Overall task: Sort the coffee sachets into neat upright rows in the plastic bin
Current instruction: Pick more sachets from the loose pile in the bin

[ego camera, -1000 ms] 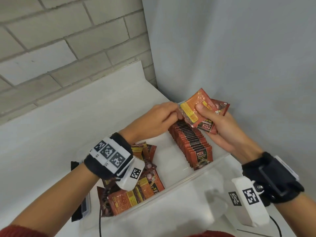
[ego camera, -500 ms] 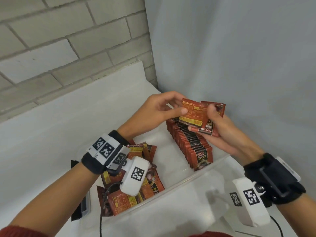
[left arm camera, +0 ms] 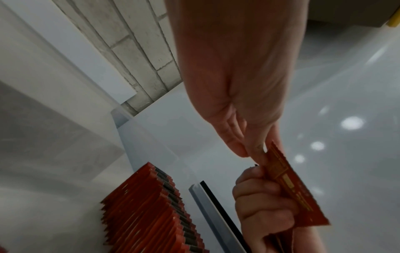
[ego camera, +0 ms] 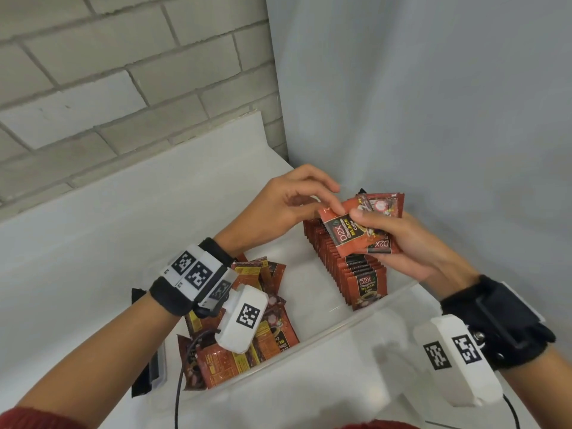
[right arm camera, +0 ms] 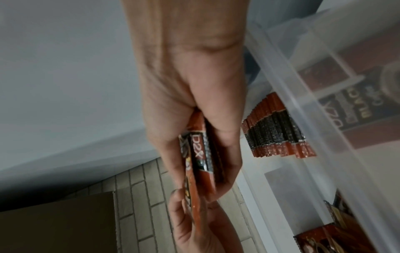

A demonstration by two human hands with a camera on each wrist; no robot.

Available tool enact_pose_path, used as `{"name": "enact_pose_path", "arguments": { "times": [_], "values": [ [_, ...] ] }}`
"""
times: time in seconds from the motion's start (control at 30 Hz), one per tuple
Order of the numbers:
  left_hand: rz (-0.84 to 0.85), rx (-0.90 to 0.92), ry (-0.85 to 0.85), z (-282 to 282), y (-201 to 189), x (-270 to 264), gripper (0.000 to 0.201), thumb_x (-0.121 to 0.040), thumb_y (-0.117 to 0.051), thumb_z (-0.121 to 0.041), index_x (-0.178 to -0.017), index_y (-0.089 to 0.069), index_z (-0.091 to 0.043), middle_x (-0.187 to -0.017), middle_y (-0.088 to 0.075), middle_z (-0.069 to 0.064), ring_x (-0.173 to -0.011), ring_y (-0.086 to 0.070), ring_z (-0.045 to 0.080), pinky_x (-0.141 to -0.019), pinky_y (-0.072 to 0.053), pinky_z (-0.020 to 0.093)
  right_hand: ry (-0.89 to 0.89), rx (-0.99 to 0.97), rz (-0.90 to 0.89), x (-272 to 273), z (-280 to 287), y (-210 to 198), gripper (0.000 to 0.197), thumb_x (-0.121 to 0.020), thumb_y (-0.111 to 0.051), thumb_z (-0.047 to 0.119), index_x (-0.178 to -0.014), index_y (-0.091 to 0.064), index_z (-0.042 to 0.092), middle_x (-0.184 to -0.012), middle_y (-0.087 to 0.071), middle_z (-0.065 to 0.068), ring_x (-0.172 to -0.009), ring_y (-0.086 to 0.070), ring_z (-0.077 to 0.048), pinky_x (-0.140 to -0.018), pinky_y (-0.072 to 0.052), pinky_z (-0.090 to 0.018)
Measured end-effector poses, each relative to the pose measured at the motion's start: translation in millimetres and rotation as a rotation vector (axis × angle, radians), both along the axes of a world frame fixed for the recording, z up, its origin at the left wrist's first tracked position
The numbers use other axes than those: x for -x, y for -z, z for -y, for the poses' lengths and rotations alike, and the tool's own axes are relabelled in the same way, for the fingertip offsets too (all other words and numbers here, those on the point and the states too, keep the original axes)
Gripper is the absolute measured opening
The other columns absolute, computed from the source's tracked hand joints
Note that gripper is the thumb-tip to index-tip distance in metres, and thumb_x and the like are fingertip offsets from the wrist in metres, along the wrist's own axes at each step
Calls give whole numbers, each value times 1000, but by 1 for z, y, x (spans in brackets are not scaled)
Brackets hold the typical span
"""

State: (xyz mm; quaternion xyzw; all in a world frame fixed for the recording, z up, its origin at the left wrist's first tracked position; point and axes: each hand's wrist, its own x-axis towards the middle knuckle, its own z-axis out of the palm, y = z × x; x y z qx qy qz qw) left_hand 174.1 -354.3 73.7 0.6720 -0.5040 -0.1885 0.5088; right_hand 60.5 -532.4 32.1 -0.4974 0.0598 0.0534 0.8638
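A clear plastic bin (ego camera: 334,342) holds an upright row of red-and-black coffee sachets (ego camera: 356,267) along its right side and a loose heap of sachets (ego camera: 247,345) at its left. Above the row's far end, my right hand (ego camera: 402,239) grips a small stack of sachets (ego camera: 359,230), thumb on top. My left hand (ego camera: 297,205) pinches the top-left edge of the front sachet in that stack. In the left wrist view the pinched sachet (left arm camera: 290,184) shows edge-on. In the right wrist view the stack (right arm camera: 201,154) sits between my fingers and thumb.
The bin stands on a white counter (ego camera: 108,230) in a corner, with a brick wall (ego camera: 123,72) behind and a grey panel (ego camera: 433,103) on the right. A small black-and-clear object (ego camera: 151,366) lies left of the bin.
The front sachet has been turned from its orange printed back to its label side. My left hand rose slightly and now pinches its top edge; the right hand stayed put.
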Motion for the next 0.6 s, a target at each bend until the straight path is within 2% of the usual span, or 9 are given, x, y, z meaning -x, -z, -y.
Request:
{"name": "enact_pose_path", "arguments": {
  "times": [0.13, 0.2, 0.27, 0.33, 0.37, 0.47, 0.53, 0.57, 0.6],
  "values": [
    [-67, -43, -90, 1, -4, 4, 26, -100, -42, -4, -115, -62, -7, -104, -63, 15, -95, -63, 31, -81, -56, 37, 70, -18, 1, -1, -1, -3, 37, -68, -77, 3, -104, -66, 5, -99, -73, -16, -83, -72, -25, -71, -59, -33],
    [-159, -74, -114, 1, -8, 7, 24, -97, -49, -16, -119, -56, -9, -100, -65, 11, -89, -66, 27, -79, -57, 37, 86, -20, 4, -1, -3, -4, 35, -70, -73, -1, -103, -65, 4, -100, -73, -17, -85, -72, -26, -72, -59, -33],
    [-181, -112, -107, 1, -9, 9, 34, -87, -62, -25, -118, -54, -12, -100, -65, 4, -85, -66, 20, -78, -56, 34, 95, -5, 3, 0, -4, -4, 34, -72, -69, -5, -104, -63, 3, -100, -73, -16, -87, -72, -27, -74, -59, -34],
    [-160, -152, -84, 1, -8, 10, 36, -82, -71, -17, -114, -56, -14, -105, -62, 3, -78, -64, 18, -79, -56, 31, 105, 2, -4, 0, -4, -4, 34, -72, -62, -3, -106, -62, 2, -101, -73, -16, -88, -71, -28, -76, -59, -35],
    [-143, -164, -71, 1, -7, 10, 33, -82, -72, -12, -112, -59, -13, -107, -62, 3, -77, -63, 22, -80, -56, 33, 101, 7, -6, 1, -5, -5, 37, -71, -61, -3, -108, -62, 2, -103, -72, -17, -89, -71, -28, -77, -59, -35],
    [-47, -160, -63, 1, -7, 6, 19, -83, -71, -8, -102, -70, -6, -103, -66, 6, -86, -64, 27, -86, -54, 44, 105, -7, 0, 0, -6, -6, 35, -74, -61, -1, -108, -64, 4, -106, -72, -16, -94, -70, -28, -81, -58, -35],
    [-14, -165, -55, 0, -7, 3, 17, -83, -71, -8, -99, -73, -7, -100, -66, 10, -91, -64, 27, -87, -51, 47, 170, -100, 28, 0, -5, -7, 16, -76, -66, 9, -92, -67, 9, -90, -73, -10, -83, -71, -21, -77, -59, -31],
    [-4, -178, -36, 0, -7, 2, 17, -82, -71, -8, -99, -74, -7, -100, -67, 12, -93, -64, 28, -87, -51, 48, 214, -182, 52, -1, -3, -7, 13, -74, -72, 16, -86, -68, 11, -82, -70, -6, -77, -69, -16, -74, -58, -28],
    [11, -198, -2, 0, -6, 3, 18, -82, -71, -7, -100, -74, -7, -99, -67, 11, -93, -64, 26, -87, -51, 47, 250, -259, 85, -2, 0, -5, 22, -70, -80, 24, -84, -67, 12, -78, -66, -4, -73, -65, -14, -73, -56, -26]
  ]
}}
